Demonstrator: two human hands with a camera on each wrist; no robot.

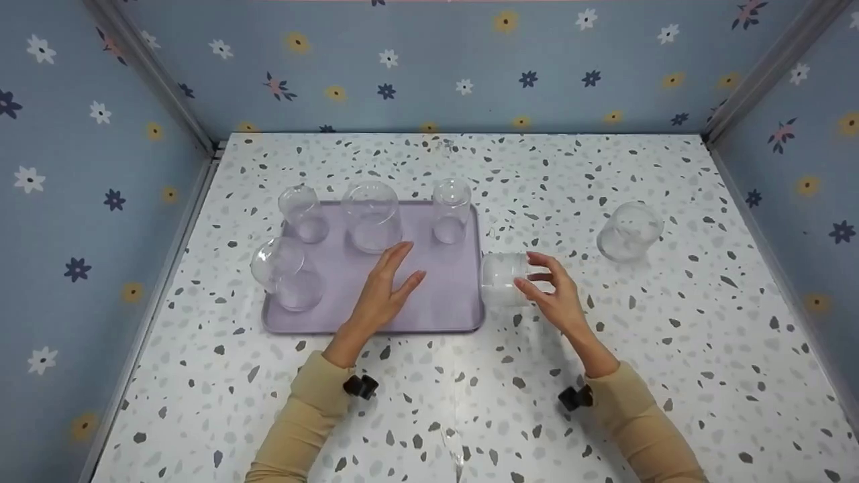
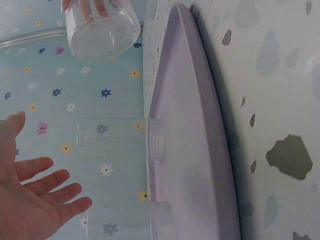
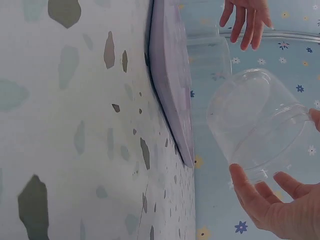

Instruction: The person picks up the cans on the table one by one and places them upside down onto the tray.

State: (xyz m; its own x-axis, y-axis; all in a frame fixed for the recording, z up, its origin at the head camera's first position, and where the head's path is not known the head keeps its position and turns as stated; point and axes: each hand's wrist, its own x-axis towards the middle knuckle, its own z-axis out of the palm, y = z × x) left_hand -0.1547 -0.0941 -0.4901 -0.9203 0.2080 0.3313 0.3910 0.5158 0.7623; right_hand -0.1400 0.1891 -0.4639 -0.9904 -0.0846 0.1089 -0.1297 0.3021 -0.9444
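My right hand (image 1: 556,295) grips a clear plastic jar (image 1: 503,278) near one end, fingers and thumb on opposite sides. This jar is tipped onto its side, raised off the table just past the tray's right edge; in the right wrist view the jar (image 3: 250,115) shows a ridged ring near the fingertips. My left hand (image 1: 382,295) hovers over the lilac tray (image 1: 436,302) with fingers extended and nothing held. Closest to it stands a wide clear jar (image 1: 372,218) at the tray's back middle.
Other clear containers stand on the tray: a narrow one (image 1: 451,211) at back right, another (image 1: 303,215) at back left, and a jar (image 1: 288,275) at front left. Off the tray, a separate clear jar (image 1: 629,231) stands on the speckled table (image 1: 704,322) to the right. Flowered panels enclose the table.
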